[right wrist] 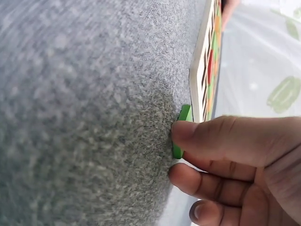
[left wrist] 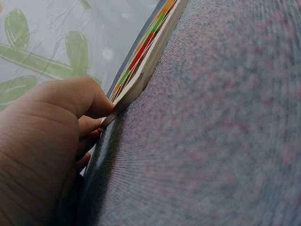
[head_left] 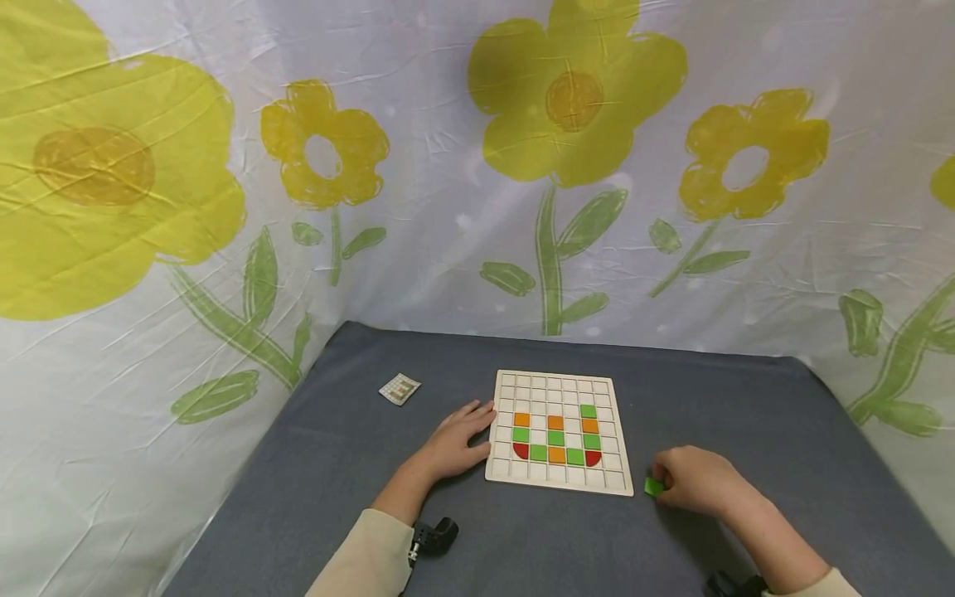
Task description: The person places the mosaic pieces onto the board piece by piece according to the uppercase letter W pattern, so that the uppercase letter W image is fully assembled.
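A white wooden grid board (head_left: pixel 555 393) lies on the dark cloth, with green, orange and red tiles set in its squares. Along its left edge rests my left hand (head_left: pixel 457 441), fingers extended and spread; in the left wrist view its thumb (left wrist: pixel 96 101) touches the board's side near a corner. Off the board's near right corner, my right hand (head_left: pixel 697 479) pinches a green tile (head_left: pixel 653 487). The right wrist view shows the thumb (right wrist: pixel 188 133) across that green tile (right wrist: pixel 185 113), which stands tilted close to the cloth, partly hidden by the thumb.
A small card (head_left: pixel 399 389) printed with a grid pattern lies to the left of the board. The dark grey tablecloth (head_left: pixel 336 448) reaches back to a white curtain (head_left: pixel 433 249) with yellow flowers. Wrist cameras (head_left: pixel 436 536) sit at both wrists.
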`<state>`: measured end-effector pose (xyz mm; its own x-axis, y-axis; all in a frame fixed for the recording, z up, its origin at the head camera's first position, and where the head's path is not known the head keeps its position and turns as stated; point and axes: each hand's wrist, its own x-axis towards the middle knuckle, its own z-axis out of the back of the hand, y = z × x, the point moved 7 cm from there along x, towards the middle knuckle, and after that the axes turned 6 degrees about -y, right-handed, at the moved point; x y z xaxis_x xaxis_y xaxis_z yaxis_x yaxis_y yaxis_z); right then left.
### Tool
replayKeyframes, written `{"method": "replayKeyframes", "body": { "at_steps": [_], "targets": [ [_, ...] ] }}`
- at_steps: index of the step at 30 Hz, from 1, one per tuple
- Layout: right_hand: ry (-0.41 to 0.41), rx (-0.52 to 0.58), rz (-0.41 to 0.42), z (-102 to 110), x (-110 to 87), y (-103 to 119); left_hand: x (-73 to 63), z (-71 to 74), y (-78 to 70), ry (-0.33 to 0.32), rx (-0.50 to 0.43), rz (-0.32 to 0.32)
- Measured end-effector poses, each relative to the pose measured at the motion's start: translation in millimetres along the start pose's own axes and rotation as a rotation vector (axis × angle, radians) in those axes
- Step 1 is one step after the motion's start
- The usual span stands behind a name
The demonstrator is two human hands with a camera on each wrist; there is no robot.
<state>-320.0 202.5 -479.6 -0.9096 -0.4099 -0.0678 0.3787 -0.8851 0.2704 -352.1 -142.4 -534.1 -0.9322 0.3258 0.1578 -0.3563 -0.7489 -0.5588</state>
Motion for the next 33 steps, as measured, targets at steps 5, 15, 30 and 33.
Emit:
{"method": "replayKeyframes", "body": {
  "at_steps": [5, 15, 30, 33],
  "targets": [
    [0.011, 0.055, -0.006, 0, 3.8, 0, -0.6, -0.8, 0.5, -0.001, -0.009, 0.000],
    [-0.079, 0.119, -0.022, 22, 25.5, 16, 0.0, 0.5, -0.8, 0.001, -0.013, -0.002],
    [-0.151, 0.122, 0.095, 37, 73.0, 65, 0.7, 0.0, -0.7, 0.004, -0.008, 0.000],
    [-0.152, 0.127, 0.113, 39, 83.2, 75, 1.0, 0.6, -1.4, 0.003, -0.008, -0.003]
  ]
}}
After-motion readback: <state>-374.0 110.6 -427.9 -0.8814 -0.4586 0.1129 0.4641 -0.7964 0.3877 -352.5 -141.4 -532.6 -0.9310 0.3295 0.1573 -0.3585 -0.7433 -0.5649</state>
